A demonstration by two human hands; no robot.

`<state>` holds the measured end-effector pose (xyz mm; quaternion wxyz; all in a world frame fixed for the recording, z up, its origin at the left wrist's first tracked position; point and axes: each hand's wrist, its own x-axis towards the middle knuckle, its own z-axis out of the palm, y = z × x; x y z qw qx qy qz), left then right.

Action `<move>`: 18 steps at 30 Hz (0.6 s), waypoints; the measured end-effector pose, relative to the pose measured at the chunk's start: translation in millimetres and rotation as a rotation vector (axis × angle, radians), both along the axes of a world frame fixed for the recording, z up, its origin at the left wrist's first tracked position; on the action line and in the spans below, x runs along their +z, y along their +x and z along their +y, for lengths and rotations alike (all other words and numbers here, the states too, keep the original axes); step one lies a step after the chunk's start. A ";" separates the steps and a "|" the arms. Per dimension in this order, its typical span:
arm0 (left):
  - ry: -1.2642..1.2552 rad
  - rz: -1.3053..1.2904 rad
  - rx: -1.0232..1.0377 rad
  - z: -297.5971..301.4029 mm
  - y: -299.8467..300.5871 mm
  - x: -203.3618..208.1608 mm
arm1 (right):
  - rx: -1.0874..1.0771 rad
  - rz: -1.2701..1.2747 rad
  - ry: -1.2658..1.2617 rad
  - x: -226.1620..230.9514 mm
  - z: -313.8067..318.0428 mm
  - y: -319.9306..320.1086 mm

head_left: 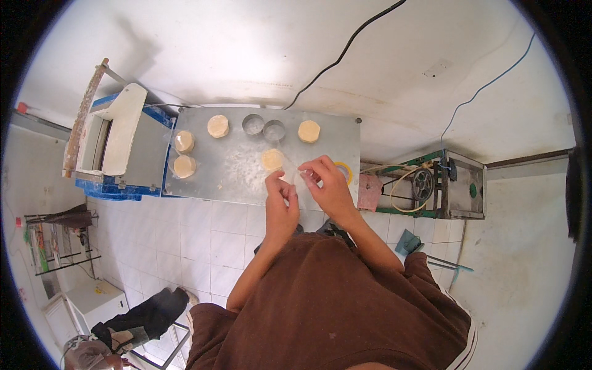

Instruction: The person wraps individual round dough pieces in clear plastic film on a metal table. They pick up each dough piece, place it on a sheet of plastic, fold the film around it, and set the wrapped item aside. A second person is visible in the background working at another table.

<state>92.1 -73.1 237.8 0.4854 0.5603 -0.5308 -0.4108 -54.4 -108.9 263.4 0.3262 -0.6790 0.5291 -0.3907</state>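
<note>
Over the near edge of the metal table (234, 166), my left hand (282, 203) is raised with its fingers curled and its thumb near them. My right hand (327, 188) is beside it, its fingertips pinched together. Something thin and clear, like plastic film (296, 177), shows faintly between the two hands. Just beyond my left fingertips lies a round pale dough piece (272, 160). A yellow ring, like a tape roll (348, 173), is partly hidden behind my right hand. Two metal ring cutters (253, 124) stand side by side farther back.
More dough rounds (218, 126) lie at the table's left and back right (309, 131). A blue-and-white machine (117, 142) adjoins the left end; a green-framed machine with a pulley (422, 185) adjoins the right. Another person (92, 351) is at the lower left.
</note>
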 end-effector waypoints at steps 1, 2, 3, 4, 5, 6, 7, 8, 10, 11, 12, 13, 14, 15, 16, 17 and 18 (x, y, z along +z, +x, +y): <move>0.035 -0.006 0.029 0.3 1.4 0.9 | -0.004 0.090 -0.046 0.3 -0.9 -2.6; 0.058 -0.006 0.061 0.7 2.9 2.2 | -0.005 0.172 -0.101 0.7 -2.5 -5.3; 0.081 -0.006 0.094 0.8 4.4 3.7 | -0.005 0.253 -0.156 0.7 -4.0 -6.4; 0.101 -0.033 0.097 0.7 6.6 5.4 | -0.009 0.276 -0.161 0.7 -5.3 -6.2; 0.121 -0.059 0.098 0.5 8.5 7.3 | -0.013 0.298 -0.166 0.7 -6.5 -5.7; 0.152 -0.088 0.104 0.2 9.2 8.9 | -0.023 0.330 -0.143 1.1 -7.1 -5.0; 0.143 -0.062 0.106 -0.5 9.0 10.5 | -0.054 0.311 -0.181 1.6 -6.2 -3.1; 0.146 -0.040 0.114 -1.2 8.0 11.7 | -0.089 0.299 -0.190 2.1 -3.2 0.2; 0.147 -0.031 0.135 -3.3 7.7 13.7 | -0.057 0.256 -0.192 3.9 5.3 5.5; 0.145 -0.044 0.145 -4.8 7.8 14.3 | 0.006 0.225 -0.184 4.7 12.2 7.8; 0.143 -0.052 0.156 -5.9 7.9 14.6 | 0.066 0.186 -0.170 4.9 19.2 9.1; 0.149 -0.073 0.155 -7.0 8.8 14.9 | 0.111 0.145 -0.066 4.2 25.8 10.3; 0.153 -0.090 0.154 -7.8 10.1 15.2 | 0.153 0.094 0.045 2.3 32.3 11.6; 0.152 -0.107 0.151 -8.9 11.5 15.5 | 0.199 0.022 0.145 -1.0 35.3 11.9; 0.141 -0.133 0.129 -9.3 12.8 16.1 | 0.198 -0.098 0.249 -6.6 32.9 12.4; 0.125 -0.160 0.108 -8.8 13.5 16.9 | 0.205 -0.240 0.343 -13.9 28.1 14.1; 0.140 -0.189 0.093 -8.7 13.8 17.6 | 0.211 -0.409 0.460 -21.6 23.2 15.4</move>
